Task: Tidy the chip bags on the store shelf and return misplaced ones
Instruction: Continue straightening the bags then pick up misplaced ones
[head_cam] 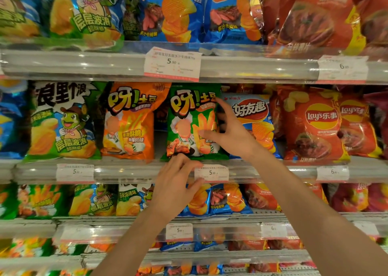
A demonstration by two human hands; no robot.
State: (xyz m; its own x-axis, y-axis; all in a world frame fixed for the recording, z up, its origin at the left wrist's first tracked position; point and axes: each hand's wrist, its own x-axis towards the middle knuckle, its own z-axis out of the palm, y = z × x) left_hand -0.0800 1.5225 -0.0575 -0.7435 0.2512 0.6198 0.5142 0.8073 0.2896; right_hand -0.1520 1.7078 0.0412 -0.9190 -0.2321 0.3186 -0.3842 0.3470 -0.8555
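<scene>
Head view. Right hand (pixel 227 129) was curled around the right edge of the green bag (pixel 192 122), thumb across its front, fingers behind its upper right corner. Left hand (pixel 178 183) sat just below the bag's bottom edge, fingers loosely bent and apart; whether they touched the bag or held anything could not be told. The green bag stood upright on the middle shelf (pixel 130 172), its lower edge at the shelf lip.

Just left of the right hand: orange bag (pixel 130 120) of the same brand. Directly behind that hand: blue bag (pixel 255 118), partly covered.

Risks, as judged:
- Grip was on 1 edge only; bag could swing or fold, then slide off the lip above the left hand.
- Pulling might drag the blue bag forward.
- Squeezing hard would crush the chips.
</scene>
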